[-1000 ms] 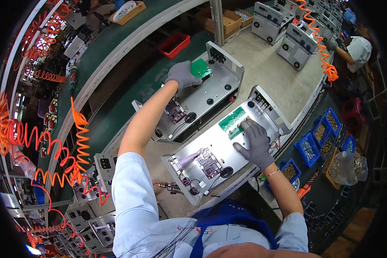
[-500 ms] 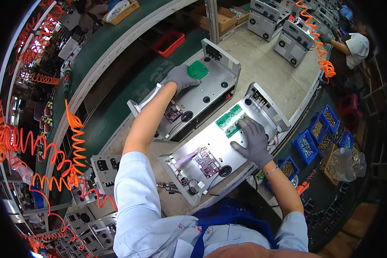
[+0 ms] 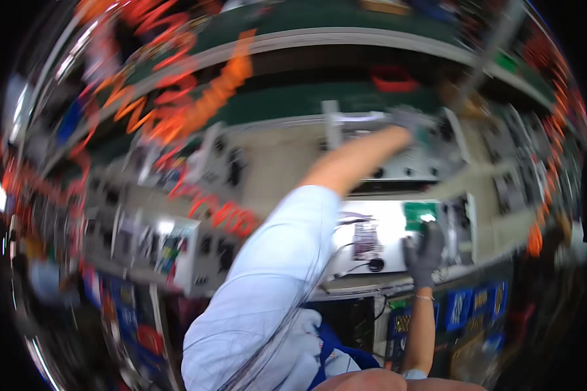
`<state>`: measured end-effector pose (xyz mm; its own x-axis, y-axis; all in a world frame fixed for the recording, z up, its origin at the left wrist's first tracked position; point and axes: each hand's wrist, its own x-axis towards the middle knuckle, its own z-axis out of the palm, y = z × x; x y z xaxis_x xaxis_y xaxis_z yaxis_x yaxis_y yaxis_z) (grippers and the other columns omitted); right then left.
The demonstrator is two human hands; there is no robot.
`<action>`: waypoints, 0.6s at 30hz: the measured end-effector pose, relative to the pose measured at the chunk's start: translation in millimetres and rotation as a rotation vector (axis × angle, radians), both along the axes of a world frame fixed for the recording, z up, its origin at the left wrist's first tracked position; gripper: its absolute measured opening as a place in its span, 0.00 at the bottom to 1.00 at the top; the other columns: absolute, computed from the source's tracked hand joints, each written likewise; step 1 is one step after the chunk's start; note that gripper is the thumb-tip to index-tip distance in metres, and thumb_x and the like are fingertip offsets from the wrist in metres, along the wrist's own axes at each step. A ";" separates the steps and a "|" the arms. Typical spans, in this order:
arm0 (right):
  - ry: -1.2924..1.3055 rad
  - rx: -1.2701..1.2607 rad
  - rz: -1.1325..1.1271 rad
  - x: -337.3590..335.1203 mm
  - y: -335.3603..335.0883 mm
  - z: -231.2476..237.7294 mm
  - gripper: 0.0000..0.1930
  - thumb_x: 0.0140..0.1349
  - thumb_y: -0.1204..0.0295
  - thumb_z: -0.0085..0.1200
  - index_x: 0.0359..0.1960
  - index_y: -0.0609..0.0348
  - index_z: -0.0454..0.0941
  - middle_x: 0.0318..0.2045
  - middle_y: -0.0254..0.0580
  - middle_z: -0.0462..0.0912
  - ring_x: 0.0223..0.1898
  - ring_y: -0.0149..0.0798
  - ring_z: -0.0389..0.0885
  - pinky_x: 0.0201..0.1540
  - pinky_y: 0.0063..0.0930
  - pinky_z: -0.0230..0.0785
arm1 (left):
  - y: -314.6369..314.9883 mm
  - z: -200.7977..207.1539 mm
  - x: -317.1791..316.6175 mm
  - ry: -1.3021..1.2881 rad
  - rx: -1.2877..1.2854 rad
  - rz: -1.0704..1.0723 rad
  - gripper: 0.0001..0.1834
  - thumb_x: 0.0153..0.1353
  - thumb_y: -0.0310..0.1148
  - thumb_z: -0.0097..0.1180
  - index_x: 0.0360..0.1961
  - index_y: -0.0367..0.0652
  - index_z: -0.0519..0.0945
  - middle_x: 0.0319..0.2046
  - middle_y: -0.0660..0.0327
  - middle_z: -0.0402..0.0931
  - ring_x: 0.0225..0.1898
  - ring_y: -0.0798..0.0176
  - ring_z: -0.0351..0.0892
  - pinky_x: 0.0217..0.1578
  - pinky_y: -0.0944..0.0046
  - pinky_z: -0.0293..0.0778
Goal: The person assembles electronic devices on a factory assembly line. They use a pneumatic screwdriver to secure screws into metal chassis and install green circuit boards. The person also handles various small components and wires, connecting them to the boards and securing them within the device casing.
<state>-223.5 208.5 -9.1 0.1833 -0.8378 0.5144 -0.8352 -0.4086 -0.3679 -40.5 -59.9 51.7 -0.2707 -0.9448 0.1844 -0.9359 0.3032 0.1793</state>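
Note:
The picture is smeared by motion. My left hand (image 3: 407,122), in a grey glove, reaches across to the far metal chassis (image 3: 398,171), close to its blurred green circuit board; its fingers are too smeared to read. My right hand (image 3: 427,253), also gloved in grey, rests over the near metal chassis (image 3: 392,218). Its thumb stands apart from the fingers, whose tips lie by the lower edge of a green circuit board (image 3: 419,215). I see nothing held in it. Left of that board, a purple-brown circuit board (image 3: 366,241) sits in the same chassis, above a black round grommet (image 3: 376,265).
Orange coiled hoses (image 3: 205,98) hang at the upper left, with a red coil (image 3: 225,218) below them. More chassis (image 3: 192,254) stand along the bench to the left. Blue bins (image 3: 458,308) line the near right side. A red tray (image 3: 393,78) lies beyond the bench.
The whole view has swung left, so both chassis now appear further right and more level. My hands remain at the same two chassis, the left one blurred.

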 end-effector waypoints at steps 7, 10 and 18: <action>-0.331 0.153 0.106 -53.7 -3.5 -43.2 0.22 0.61 0.68 0.53 0.55 0.64 0.67 0.54 0.50 0.71 0.54 0.43 0.71 0.56 0.33 0.62 | 169.9 128.3 -40.1 0.245 -0.188 -0.201 0.21 0.38 0.50 0.58 0.23 0.42 0.83 0.22 0.52 0.80 0.28 0.53 0.81 0.26 0.55 0.74; -0.255 0.001 -0.035 -15.7 52.7 14.7 0.23 0.60 0.66 0.56 0.54 0.65 0.70 0.53 0.50 0.73 0.52 0.41 0.73 0.56 0.34 0.63 | 295.0 126.3 -20.2 0.359 -0.371 -0.301 0.21 0.35 0.47 0.62 0.25 0.40 0.81 0.20 0.54 0.77 0.27 0.50 0.80 0.30 0.55 0.74; -0.402 0.214 0.293 -53.9 269.7 -70.2 0.26 0.62 0.65 0.50 0.58 0.66 0.62 0.56 0.48 0.69 0.56 0.41 0.69 0.59 0.34 0.60 | 557.5 -15.8 0.1 0.946 0.142 -0.433 0.22 0.40 0.43 0.57 0.39 0.46 0.76 0.31 0.52 0.77 0.36 0.47 0.77 0.35 0.50 0.71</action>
